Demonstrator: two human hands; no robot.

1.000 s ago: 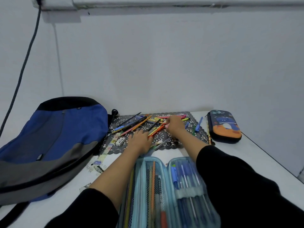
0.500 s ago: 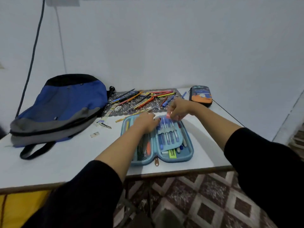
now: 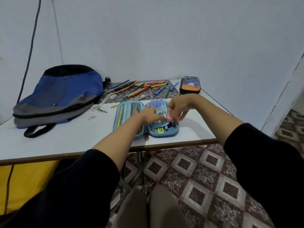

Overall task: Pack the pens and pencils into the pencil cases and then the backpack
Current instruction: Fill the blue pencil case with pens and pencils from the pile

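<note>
An open light-blue pencil case [image 3: 126,111] lies near the table's front edge, with blue pens held in its right half. My left hand [image 3: 150,115] rests with straight fingers on the case's middle flap. Just right of it, my right hand [image 3: 178,108] pinches a small pink eraser [image 3: 170,119] over the case's right half. Loose pens and pencils [image 3: 144,88] lie scattered on a dark patterned mat [image 3: 172,91] behind the case. A closed dark pencil case [image 3: 190,85] with an orange print sits at the back right. The blue and grey backpack [image 3: 60,94] lies on the left.
A white eraser [image 3: 113,96] lies on the mat and small paper scraps [image 3: 91,118] lie between backpack and case. The white table [image 3: 65,142] ends just in front of the case; tiled floor [image 3: 197,178] lies below. A black cable [image 3: 31,46] hangs on the wall.
Both hands pulled back from the scattered pens on the mat to the open case. The right hand now pinches a pink eraser. The view drew back from the table.
</note>
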